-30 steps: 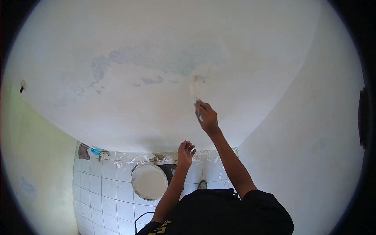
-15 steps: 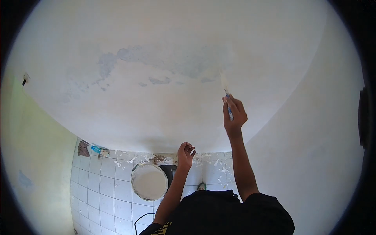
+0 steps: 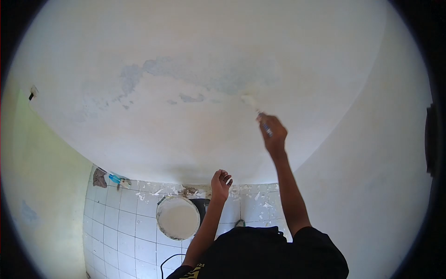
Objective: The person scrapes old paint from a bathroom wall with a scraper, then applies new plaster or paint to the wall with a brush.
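Brush (image 3: pixel 258 111) farther L now, nr grey patch (image 3: pixel 234 78) edge, R corner (image 3: pixel 346 111) well off

right hand (image 3: pixel 275 133): gripping brush (image 3: pixel 259 112) at wall (image 3: pixel 176 139) | left hand (image 3: pixel 220 185): half-curled | bucket (image 3: pixel 159 223): on tiles (image 3: pixel 126 224)

We see a matt, smooth painted wall (image 3: pixel 186 149) broken by rough, flaking bluish patches (image 3: pixel 132 76), faintly glossy tiles (image 3: pixel 125 221) with crusty white flecks (image 3: pixel 157 192), a smeared bucket (image 3: pixel 170 235) of smooth pale paint (image 3: pixel 179 221), a matt black cloth shirt (image 3: pixel 265 253), and a brush (image 3: pixel 266 129) with blurred pale bristles (image 3: pixel 249 101).
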The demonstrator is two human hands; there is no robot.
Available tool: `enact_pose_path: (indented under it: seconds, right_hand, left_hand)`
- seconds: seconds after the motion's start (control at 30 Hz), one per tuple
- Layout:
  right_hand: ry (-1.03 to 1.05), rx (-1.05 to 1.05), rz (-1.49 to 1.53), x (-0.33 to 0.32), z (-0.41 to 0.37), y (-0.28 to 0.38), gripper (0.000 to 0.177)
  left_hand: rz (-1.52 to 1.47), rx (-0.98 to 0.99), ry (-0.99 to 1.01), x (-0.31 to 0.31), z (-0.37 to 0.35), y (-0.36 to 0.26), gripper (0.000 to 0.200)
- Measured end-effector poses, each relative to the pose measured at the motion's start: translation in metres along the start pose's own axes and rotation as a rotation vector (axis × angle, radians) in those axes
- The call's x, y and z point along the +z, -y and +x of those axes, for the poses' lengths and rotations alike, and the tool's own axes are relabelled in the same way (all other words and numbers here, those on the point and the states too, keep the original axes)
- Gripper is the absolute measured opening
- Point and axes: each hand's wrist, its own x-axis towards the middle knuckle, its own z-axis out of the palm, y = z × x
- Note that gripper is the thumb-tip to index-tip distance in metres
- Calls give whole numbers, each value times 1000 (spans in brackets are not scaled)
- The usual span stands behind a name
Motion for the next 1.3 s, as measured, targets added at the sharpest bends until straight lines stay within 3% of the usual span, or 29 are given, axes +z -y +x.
enact_pose_path:
  seconds: [0.1,0.27,0.43,0.57,0.77,0.97,1.13,1.3]
  right_hand:
    - [-135,-52,-86,-21,19,-5,23]
    - [-118,-100,-148,-19,-3,9,22]
    - [124,-46,-24,39,-44,-9,22]
    - [329,-90,102,39,-43,-10,23]
    - [200,-115,-33,-20,27,-1,21]
    - [51,-366,-145,-56,90,30,20]
    - [11,-554,-295,-40,112,43,27]
    - [356,-701,-446,13,70,4,29]
  left_hand:
    - [-8,13,0,1,-1,-2,13]
    - [-17,26,-30,2,-4,0,14]
    - [-2,-18,-22,3,2,9,14]
    - [14,-35,11,11,0,13,14]
    - [7,-21,19,10,1,7,14]
    - [-5,17,30,14,-3,-5,13]
    - [-9,27,30,11,3,-6,13]
    - [-19,16,19,17,3,-5,13]
